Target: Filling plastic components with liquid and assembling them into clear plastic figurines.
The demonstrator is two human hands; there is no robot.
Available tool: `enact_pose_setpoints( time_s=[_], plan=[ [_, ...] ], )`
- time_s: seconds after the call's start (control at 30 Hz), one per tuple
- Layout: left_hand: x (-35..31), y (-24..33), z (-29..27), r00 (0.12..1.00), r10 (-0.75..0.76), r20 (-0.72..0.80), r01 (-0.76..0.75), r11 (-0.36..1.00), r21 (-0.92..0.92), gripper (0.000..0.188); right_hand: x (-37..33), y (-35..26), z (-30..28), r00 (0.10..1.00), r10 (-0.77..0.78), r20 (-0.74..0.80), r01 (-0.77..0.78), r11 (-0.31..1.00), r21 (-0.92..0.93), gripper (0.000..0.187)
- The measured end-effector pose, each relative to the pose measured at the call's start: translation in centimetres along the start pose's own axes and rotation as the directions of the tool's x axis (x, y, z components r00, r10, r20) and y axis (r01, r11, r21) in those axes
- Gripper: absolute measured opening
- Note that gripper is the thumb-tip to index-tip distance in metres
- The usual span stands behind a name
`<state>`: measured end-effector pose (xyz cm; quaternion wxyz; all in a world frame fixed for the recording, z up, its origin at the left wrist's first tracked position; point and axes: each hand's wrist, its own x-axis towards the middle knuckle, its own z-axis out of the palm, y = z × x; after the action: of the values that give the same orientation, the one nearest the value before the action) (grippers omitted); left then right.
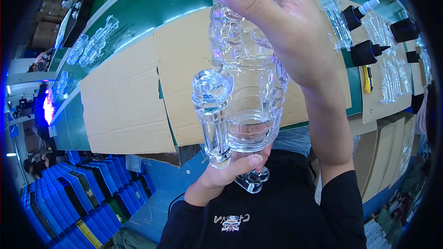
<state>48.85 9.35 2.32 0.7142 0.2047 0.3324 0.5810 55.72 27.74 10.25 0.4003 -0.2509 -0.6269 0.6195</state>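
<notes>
Brown cardboard boxes (46,32) stand stacked at the far upper left.

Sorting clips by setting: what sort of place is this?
Probably a factory line: a green belt laid with cardboard sheets, rows of clear glass pieces, and stacked blue trays.

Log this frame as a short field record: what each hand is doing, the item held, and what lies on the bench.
Left hand: grips the lower end of the clear glass piece, thumb across its base.
Right hand: clasps the upper end, thumb pressed on the glass.
Held item: transparent glass vessel with a side tube, raised close to the camera.
Work surface: green bench covered with cardboard sheets.
On bench: more clear glass pieces at left; black bottles and a yellow knife at right.
Below: blue crates.
</notes>
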Motion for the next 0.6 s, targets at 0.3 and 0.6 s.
enact_pose_setpoints(
  time_s=[0.3,0.6],
  plan=[
    [-1.7,0.7,1.1,0.995,-0.1,-0.009,0.099,0.993,-0.068,0.074,0.3,-1.3,-0.2,0.998,-0.063,-0.02,0.059,0.986,-0.153,0.049],
    [-1.7,1.1,1.9,0.993,-0.108,0.051,0.113,0.986,-0.123,0.077,0.3,-2.1,-0.5,0.993,-0.116,0.007,0.115,0.981,-0.157,0.055]
  ],
)
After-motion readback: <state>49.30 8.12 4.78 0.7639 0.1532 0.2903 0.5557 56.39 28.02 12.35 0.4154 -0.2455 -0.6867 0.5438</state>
